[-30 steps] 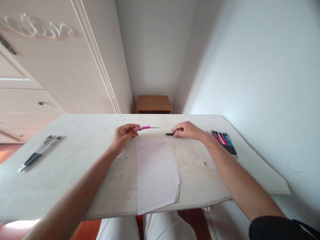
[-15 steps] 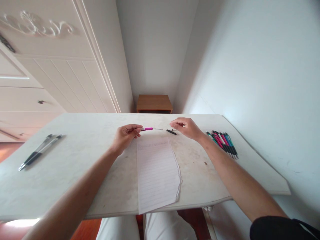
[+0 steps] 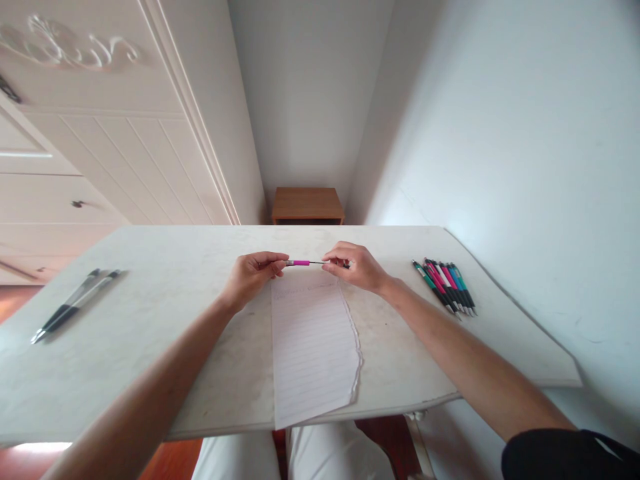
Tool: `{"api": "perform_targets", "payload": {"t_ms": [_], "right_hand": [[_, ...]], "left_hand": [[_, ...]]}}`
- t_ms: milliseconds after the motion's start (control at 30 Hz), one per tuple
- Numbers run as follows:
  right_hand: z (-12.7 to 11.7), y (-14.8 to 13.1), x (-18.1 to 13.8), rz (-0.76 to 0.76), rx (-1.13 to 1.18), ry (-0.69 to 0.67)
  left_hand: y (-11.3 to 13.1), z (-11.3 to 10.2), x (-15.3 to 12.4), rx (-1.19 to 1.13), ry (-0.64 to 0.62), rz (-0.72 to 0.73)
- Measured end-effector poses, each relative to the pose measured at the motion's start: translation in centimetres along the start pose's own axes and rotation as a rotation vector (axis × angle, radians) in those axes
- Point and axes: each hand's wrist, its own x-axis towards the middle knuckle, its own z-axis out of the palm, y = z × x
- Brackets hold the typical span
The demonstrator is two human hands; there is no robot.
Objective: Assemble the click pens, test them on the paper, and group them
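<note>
In the head view my left hand point(image 3: 256, 275) pinches the clip end of a magenta pen barrel point(image 3: 301, 263), held level just above the far edge of the paper. A thin dark refill point(image 3: 316, 262) sticks out of the barrel's right end. The fingertips of my right hand point(image 3: 357, 265) close around the tip of that refill; whether a smaller part is also between them is hidden. Beneath the right fingers a bit of the black pen grip point(image 3: 346, 265) shows, mostly covered by the hand. A lined sheet of paper point(image 3: 315, 347) with a torn right edge lies below both hands.
To the right, several pens point(image 3: 445, 287) in green, pink, blue and white lie in a row. Two clear-and-black pens point(image 3: 75, 307) lie at the left on the pale table point(image 3: 200, 373). A wall point(image 3: 525, 167) borders the right side, a white cabinet point(image 3: 165, 147) the left.
My right hand has moved left and slightly down, from above the black grip to the refill's tip, covering most of the grip. My left hand still holds the magenta barrel.
</note>
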Motion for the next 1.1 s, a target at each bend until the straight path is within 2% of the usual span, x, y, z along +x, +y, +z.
{"api": "perform_targets", "payload": {"t_ms": [167, 400, 567, 800, 1100], "right_hand": [[0.2, 0.0, -0.1, -0.021, -0.018, -0.012], [-0.6, 0.4, 0.0, -0.018, -0.042, -0.023], [-1.9, 1.6, 0.0, 0.032, -0.097, -0.086], [-2.6, 2.0, -0.1, 0.08, -0.174, -0.255], [-3.1, 1.6, 0.0, 0.072, -0.22, -0.315]], "left_hand": [[-0.3, 0.0, 0.0, 0.034, -0.024, 0.016], [-0.3, -0.4, 0.3, 0.043, 0.036, 0.048], [-0.3, -0.5, 0.5, 0.002, 0.057, 0.028], [-0.4, -0.7, 0.6, 0.007, 0.074, 0.02], [-0.8, -0.7, 0.6, 0.052, 0.042, 0.031]]}}
